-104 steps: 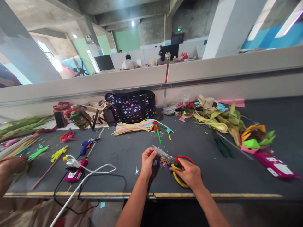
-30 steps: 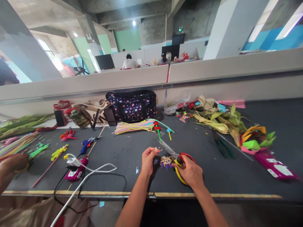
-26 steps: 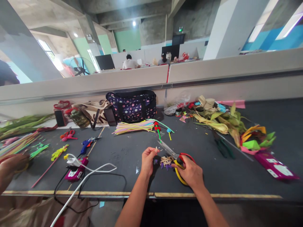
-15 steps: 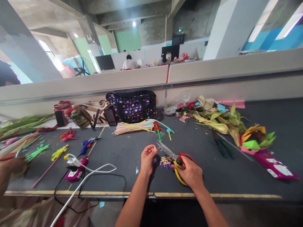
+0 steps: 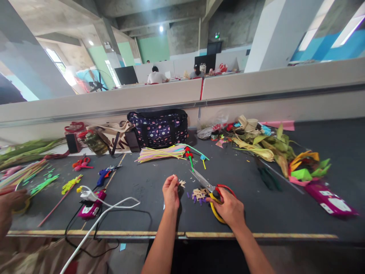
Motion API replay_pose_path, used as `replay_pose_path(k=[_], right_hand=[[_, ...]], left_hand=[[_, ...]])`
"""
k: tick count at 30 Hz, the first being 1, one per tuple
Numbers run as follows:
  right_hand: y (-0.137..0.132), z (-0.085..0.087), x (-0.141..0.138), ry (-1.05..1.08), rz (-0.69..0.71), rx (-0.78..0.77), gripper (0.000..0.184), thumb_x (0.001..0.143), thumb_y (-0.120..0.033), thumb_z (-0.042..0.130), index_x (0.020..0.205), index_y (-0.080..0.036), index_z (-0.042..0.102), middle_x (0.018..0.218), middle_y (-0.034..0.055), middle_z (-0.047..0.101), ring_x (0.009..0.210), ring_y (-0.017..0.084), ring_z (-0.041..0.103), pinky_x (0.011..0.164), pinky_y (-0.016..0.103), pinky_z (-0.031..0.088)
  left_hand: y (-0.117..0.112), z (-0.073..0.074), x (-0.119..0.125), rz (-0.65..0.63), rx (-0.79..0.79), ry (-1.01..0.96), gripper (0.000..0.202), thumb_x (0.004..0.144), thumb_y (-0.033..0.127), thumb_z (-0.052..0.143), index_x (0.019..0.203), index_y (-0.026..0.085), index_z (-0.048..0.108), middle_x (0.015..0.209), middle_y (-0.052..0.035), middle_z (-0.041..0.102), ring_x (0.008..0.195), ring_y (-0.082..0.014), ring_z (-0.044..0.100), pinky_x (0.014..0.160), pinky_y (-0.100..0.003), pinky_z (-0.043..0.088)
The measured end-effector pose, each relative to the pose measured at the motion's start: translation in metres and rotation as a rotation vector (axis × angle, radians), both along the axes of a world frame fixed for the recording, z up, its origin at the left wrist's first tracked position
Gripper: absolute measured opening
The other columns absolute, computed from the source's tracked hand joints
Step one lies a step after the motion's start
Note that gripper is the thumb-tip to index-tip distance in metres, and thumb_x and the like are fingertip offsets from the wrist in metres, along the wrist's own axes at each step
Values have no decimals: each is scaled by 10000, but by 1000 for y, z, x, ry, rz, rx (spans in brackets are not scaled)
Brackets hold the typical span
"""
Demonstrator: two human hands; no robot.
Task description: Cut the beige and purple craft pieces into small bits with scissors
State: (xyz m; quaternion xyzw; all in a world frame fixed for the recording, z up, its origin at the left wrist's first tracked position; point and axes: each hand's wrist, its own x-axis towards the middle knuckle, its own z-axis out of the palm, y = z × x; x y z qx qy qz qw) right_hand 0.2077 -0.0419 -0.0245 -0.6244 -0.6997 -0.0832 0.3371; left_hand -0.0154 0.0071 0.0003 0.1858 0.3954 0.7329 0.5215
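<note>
My right hand (image 5: pixel 228 208) grips a pair of scissors (image 5: pixel 203 179) by its red and yellow handles, the blades pointing up and to the left. Left of the blades, my left hand (image 5: pixel 171 193) is closed in a pinch; whatever is between its fingertips is too small to make out. Just right of those fingertips lie a few small pale pieces (image 5: pixel 181 183). A little heap of short beige and purple pieces (image 5: pixel 199 195) sits on the dark table under the scissors. Beyond the blade tips lies a green stem with red pompoms (image 5: pixel 189 155).
A bundle of pastel pipe cleaners (image 5: pixel 162 153) lies before a dark patterned bag (image 5: pixel 159 128). At left are a blue glue gun (image 5: pixel 105 176), a white cable (image 5: pixel 114 205) and another person's hand (image 5: pixel 17 201). Dried husks (image 5: pixel 256 148) and a purple packet (image 5: pixel 327 199) are at right.
My left hand has moved left, away from the scissor blades, uncovering the small pale pieces beside it. My right hand and the scissors have hardly moved.
</note>
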Motion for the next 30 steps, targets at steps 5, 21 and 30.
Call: replay_pose_path(k=[5, 21, 30], right_hand=[[0, -1, 1, 18, 41, -18, 551, 829, -656, 481, 1045, -169, 619, 805, 56, 685, 690, 157, 637, 626, 236, 425], [-1, -2, 1, -49, 158, -6, 580, 809, -671, 501, 1052, -165, 646, 900, 80, 705, 778, 176, 652, 661, 257, 467], [0, -2, 0, -35, 162, -14, 622, 782, -708, 505, 1075, -175, 631, 967, 86, 705, 845, 191, 667, 732, 275, 492]], left_hand=[[-2, 4, 6, -69, 50, 45, 230, 620, 263, 810, 775, 164, 672, 770, -5, 659, 581, -61, 543, 607, -192, 422], [-6, 4, 19, -244, 71, 87, 230, 595, 255, 819, 771, 166, 700, 794, -16, 654, 658, -97, 573, 674, -228, 448], [-7, 3, 20, -310, 67, 25, 198, 593, 230, 812, 732, 177, 681, 752, -9, 638, 664, -110, 579, 698, -250, 469]])
